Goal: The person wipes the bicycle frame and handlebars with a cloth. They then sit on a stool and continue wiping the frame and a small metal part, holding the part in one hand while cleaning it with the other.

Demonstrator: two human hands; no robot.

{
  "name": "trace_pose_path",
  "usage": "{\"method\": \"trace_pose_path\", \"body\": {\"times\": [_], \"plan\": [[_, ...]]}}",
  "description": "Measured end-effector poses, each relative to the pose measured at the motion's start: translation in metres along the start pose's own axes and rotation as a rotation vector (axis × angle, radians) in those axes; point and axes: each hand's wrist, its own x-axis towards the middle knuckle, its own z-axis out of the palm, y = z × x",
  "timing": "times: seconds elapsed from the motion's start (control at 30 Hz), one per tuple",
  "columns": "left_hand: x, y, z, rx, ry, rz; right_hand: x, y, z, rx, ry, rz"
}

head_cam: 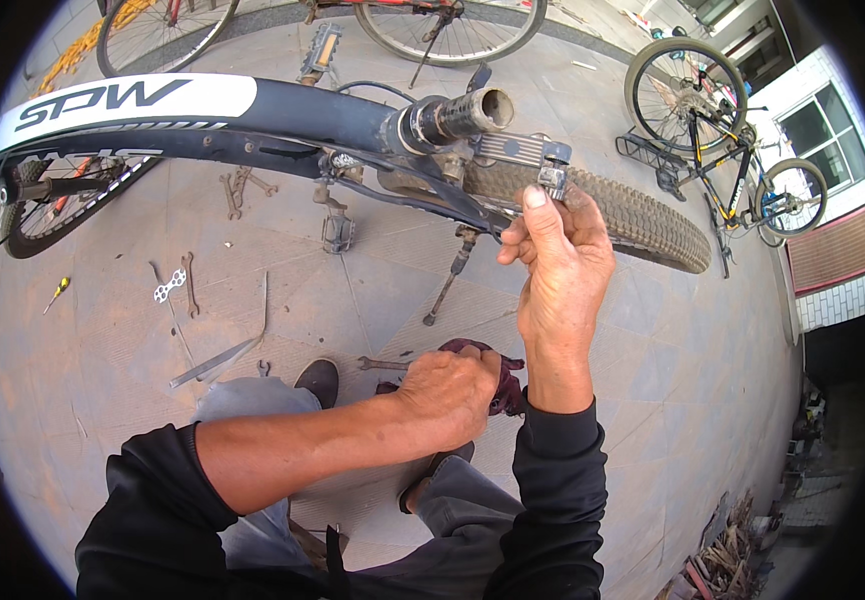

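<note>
My right hand [564,259] is raised beside the bicycle's rear tyre, thumb and fingers pinching a small metal clamp piece [552,176]. This piece lies at the end of a flat ribbed part [511,150], next to the open seat tube [496,109] of the dark bicycle frame [312,109]. No seat post stands in the tube. Lower down, my left hand [451,386] is closed on a crumpled maroon cloth [509,386], its fingers partly hidden from above. A wrench [384,364] pokes out to the left of that hand, on the ground.
Several wrenches [237,187], a multi-hole spanner [170,285], a yellow-handled screwdriver [57,292] and flat metal strips [222,360] lie on the paving. A pedal [338,232] and kickstand [447,281] jut from the bicycle. An upturned bicycle [725,150] stands at right.
</note>
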Motion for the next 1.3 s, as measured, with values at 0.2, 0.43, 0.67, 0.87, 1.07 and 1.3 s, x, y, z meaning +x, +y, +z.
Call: {"method": "trace_pose_path", "body": {"times": [0.2,0.43,0.67,0.87,1.07,1.3], "plan": [[0.000,-0.001,0.002,-0.001,0.014,0.010,-0.002,-0.001,0.003,0.034,-0.008,-0.044],[-0.001,-0.002,0.004,-0.015,0.039,0.017,-0.003,0.003,0.000,-0.047,0.032,-0.130],[0.001,-0.003,0.006,-0.035,0.049,0.024,-0.008,0.008,0.004,-0.003,0.015,-0.078],[-0.002,0.000,0.001,-0.061,0.026,0.013,-0.012,0.009,0.004,-0.007,-0.016,-0.074],[0.000,0.002,-0.017,-0.120,-0.101,-0.111,-0.028,-0.003,-0.013,-0.016,-0.085,0.070],[0.006,0.001,-0.049,-0.315,-0.031,-0.260,-0.065,-0.063,-0.054,0.089,-0.143,0.202]]}}
